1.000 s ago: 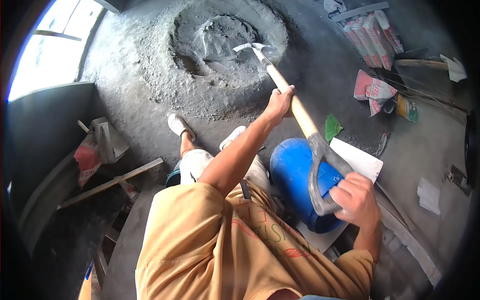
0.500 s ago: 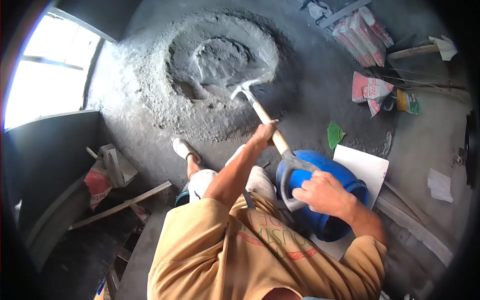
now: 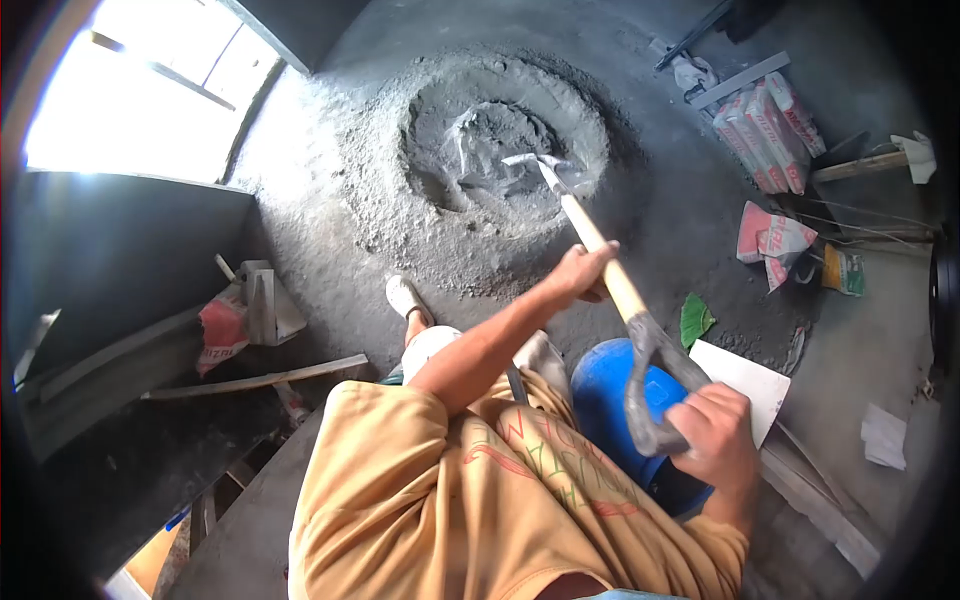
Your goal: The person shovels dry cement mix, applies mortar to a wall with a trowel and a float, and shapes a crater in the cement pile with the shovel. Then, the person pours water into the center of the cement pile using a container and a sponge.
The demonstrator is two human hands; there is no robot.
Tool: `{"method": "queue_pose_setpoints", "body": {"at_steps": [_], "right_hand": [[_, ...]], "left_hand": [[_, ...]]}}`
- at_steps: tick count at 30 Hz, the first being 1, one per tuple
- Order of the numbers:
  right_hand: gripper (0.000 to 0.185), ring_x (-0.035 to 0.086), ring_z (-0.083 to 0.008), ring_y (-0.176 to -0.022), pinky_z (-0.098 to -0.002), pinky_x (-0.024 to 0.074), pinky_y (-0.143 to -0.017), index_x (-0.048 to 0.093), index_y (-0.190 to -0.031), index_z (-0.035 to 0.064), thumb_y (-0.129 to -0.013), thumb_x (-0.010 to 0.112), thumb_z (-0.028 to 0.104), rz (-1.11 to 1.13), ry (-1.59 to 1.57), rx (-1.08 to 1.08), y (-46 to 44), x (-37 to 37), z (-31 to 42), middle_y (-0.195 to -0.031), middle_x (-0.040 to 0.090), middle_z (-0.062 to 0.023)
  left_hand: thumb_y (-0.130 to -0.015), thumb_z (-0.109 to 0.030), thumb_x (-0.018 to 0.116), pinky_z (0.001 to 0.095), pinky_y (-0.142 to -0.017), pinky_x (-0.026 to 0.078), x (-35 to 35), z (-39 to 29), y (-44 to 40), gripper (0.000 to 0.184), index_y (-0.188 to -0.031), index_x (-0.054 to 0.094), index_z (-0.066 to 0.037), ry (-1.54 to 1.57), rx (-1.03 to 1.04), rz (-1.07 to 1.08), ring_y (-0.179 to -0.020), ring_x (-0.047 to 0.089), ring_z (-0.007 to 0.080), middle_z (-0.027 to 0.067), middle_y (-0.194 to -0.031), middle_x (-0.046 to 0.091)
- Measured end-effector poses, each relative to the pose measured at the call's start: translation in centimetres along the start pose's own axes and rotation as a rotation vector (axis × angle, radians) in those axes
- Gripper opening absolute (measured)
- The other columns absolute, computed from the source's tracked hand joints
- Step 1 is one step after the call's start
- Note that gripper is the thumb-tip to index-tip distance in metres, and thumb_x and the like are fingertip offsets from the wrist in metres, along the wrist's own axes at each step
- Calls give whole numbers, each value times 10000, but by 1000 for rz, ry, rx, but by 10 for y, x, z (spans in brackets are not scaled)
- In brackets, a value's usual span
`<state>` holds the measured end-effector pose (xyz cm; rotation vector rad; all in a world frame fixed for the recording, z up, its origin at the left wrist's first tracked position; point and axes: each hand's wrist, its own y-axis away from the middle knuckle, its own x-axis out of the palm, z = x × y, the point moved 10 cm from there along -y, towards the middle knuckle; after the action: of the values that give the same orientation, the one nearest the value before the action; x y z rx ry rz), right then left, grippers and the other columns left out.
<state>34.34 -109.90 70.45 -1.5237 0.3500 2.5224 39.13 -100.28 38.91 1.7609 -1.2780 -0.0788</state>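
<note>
A long tool with a wooden shaft and a grey D-shaped handle slants from my body toward a ring-shaped heap of grey mix. My left hand is wrapped round the shaft at about its middle. The grey handle is gripped by my right hand, close to my body. At the far end, the metal head is over the wet middle of the heap, beside a central mound; whether it touches the mix cannot be made out.
A blue barrel lies beneath the handle, beside a white board. Red-and-white bags are stacked at the upper right. A green leaf-like piece lies on the floor. Wooden strips and a torn bag are at the left.
From half a second ago, both hands have pushed the tool away from my body, its head moving from the ring's near edge inward over the wet mix. The camera view has also shifted.
</note>
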Motion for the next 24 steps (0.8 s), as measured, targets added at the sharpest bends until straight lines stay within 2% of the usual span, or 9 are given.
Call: {"method": "queue_pose_setpoints", "body": {"at_steps": [3,5,6,7,10,14,18,20,24], "right_hand": [[306,539,-282,-576,-377,429,-543,484,-710,98,-490,688,35,92,37,-103,-27,39,6,-636,494,-59],[219,577,-282,-610,-382,454,-573,519,-747,93,-576,646,40,83,71,-141,-53,75,-8,-662,542,-61],[204,602,-320,-626,-406,474,-578,537,-797,77,-628,651,83,65,86,-129,-68,97,-22,-668,585,-96],[214,625,-359,-653,-444,490,-589,543,-846,64,-681,657,139,223,-9,-95,-97,155,-51,-676,621,-139],[230,633,-379,-687,-471,492,-604,551,-849,75,-695,686,178,172,-37,-65,-117,159,-31,-681,624,-168],[243,635,-398,-733,-472,498,-647,555,-869,45,-680,698,98,52,35,88,-155,110,-44,-750,633,-211],[324,641,-414,-851,-439,501,-732,594,-1025,-22,-750,682,125,-223,-53,136,-203,15,-58,-867,639,-266],[538,622,-391,-979,-410,466,-848,506,-1200,-143,-823,655,210,-438,306,193,-202,-40,-48,-985,627,-305],[405,574,-156,-672,-299,459,-626,588,-1065,-52,-825,686,259,-546,72,445,-224,-123,20,-787,631,-75]], "left_hand": [[-880,-433,605,300,-571,525,-79,-2,8,441,-985,635,-5,-531,103,-16,-620,625,164,81,-685,624],[-853,-464,630,339,-632,524,-195,-1,43,501,-1083,607,-20,-1000,472,-508,-649,640,179,92,-750,662],[-848,-457,646,341,-608,521,-251,15,82,493,-1039,595,-5,-1047,274,-634,-637,640,200,99,-719,644],[-839,-481,618,422,-766,509,-399,103,132,537,-1020,572,23,-838,86,-727,-887,646,358,235,-956,647],[-856,-335,641,345,-513,505,-475,168,321,360,-921,522,-2,-487,-73,-1125,-537,622,218,145,-710,619],[-855,-295,636,320,-420,437,-487,250,444,302,-874,477,-38,76,-83,-1340,-459,545,178,92,-663,587],[-876,-296,608,326,-435,453,-518,343,427,297,-963,504,-32,377,-132,-1238,-486,565,198,114,-697,593],[-899,-326,587,312,-451,464,-523,349,411,322,-1067,496,-67,414,-253,-1073,-546,585,184,111,-774,604],[-903,-362,588,311,-520,488,-592,339,410,371,-1146,474,-106,434,-251,-999,-612,605,186,84,-834,609]]}}
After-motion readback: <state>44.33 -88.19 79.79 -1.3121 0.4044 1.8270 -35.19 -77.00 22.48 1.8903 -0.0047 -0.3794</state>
